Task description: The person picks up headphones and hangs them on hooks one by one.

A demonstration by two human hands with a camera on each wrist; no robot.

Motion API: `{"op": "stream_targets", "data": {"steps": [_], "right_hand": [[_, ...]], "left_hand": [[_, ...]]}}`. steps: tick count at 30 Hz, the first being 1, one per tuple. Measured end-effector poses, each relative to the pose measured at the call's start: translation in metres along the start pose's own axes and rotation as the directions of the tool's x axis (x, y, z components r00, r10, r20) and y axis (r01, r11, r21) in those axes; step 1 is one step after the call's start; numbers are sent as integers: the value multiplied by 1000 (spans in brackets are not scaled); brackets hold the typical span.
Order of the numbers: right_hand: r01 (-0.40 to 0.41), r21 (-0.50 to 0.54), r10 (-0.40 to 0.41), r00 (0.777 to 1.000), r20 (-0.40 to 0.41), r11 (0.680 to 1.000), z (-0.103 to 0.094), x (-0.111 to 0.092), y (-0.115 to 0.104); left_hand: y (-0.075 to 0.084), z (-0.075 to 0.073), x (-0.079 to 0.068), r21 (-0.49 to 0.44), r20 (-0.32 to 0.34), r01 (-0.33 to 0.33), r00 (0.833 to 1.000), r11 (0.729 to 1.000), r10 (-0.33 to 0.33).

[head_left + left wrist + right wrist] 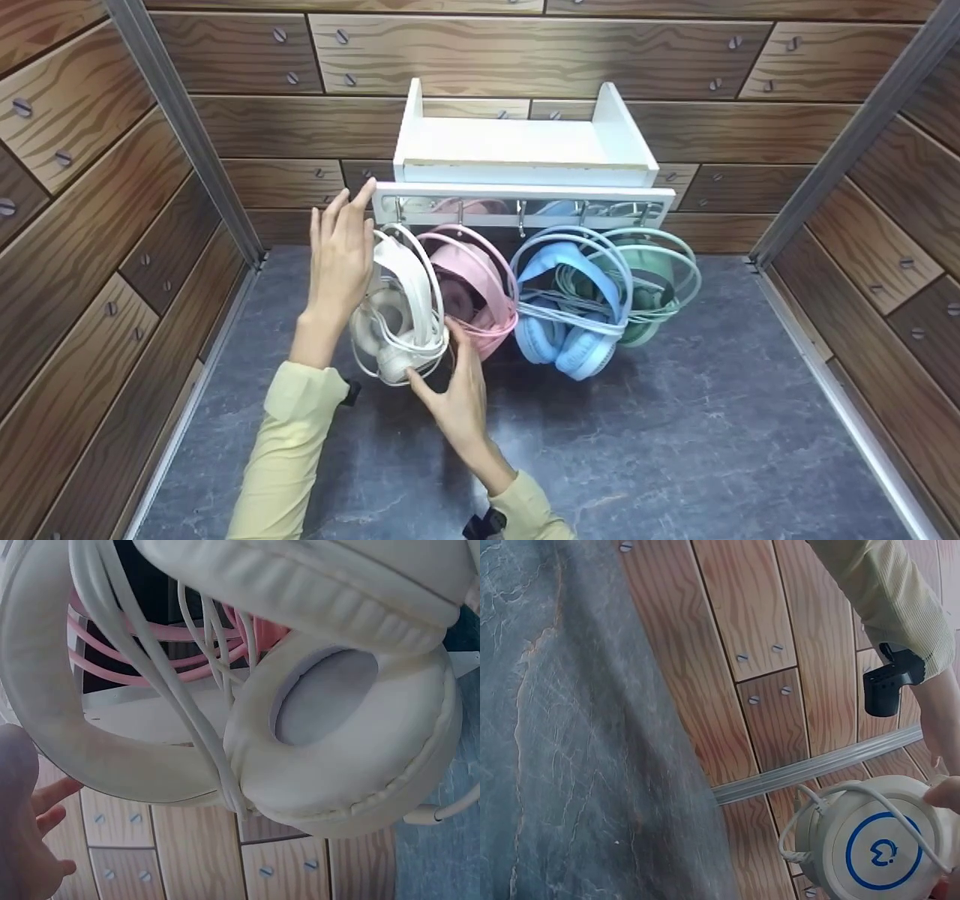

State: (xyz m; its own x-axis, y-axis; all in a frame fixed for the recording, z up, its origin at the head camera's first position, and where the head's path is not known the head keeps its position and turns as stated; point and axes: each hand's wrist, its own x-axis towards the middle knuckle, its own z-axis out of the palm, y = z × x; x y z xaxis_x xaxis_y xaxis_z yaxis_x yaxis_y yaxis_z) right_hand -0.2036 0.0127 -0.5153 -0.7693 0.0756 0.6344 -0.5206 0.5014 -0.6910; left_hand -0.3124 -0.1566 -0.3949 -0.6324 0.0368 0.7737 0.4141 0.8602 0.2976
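Observation:
White headphones (420, 300) hang at the left end of a white hook rack (525, 191), their cord looped around the band. My right hand (457, 397) holds the lower ear cup between thumb and fingers. In the right wrist view, the thumb lies on the edge of the ear cup (885, 855), which bears a blue ring. With fingers straight, my left hand (341, 259) is raised beside the headband, its fingertips at the rack's left end. In the left wrist view, the left hand (30, 825) appears next to the padded headband (37, 667).
Pink headphones (472, 277), blue headphones (574, 307) and green headphones (645, 277) hang to the right, with coiled cords. Behind the rack's metal hooks (523, 217) is a white shelf (510, 142). Wood-patterned walls (540, 52) surround the dark grey floor (675, 427).

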Motion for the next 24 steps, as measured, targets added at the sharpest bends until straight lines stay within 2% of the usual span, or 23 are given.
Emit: {"op": "stream_targets", "data": {"steps": [4, 9, 13, 17, 21, 24], "right_hand": [[30, -14, -30, 999, 28, 999, -6, 0, -1], [53, 7, -53, 999, 7, 999, -21, -2, -4], [92, 86, -88, 995, -39, 992, -36, 1, -5], [163, 152, -151, 985, -87, 975, -55, 10, -13], [210, 141, -195, 974, -114, 967, -74, 17, -22], [227, 128, -212, 970, -121, 965, -80, 20, -10]], "left_hand": [[1, 1, 0, 3, 13, 20, 1000, 1000, -20], [0, -1, 0, -16, 11, 29, 1000, 999, -29], [1, -4, 3, -33, -25, 10, 1000, 999, -11], [4, -8, 5, -25, -67, -2, 998, 1000, 0], [11, -13, 7, -17, -115, 14, 993, 1000, -16], [19, -19, 5, -35, -151, 25, 988, 999, -30]]}}
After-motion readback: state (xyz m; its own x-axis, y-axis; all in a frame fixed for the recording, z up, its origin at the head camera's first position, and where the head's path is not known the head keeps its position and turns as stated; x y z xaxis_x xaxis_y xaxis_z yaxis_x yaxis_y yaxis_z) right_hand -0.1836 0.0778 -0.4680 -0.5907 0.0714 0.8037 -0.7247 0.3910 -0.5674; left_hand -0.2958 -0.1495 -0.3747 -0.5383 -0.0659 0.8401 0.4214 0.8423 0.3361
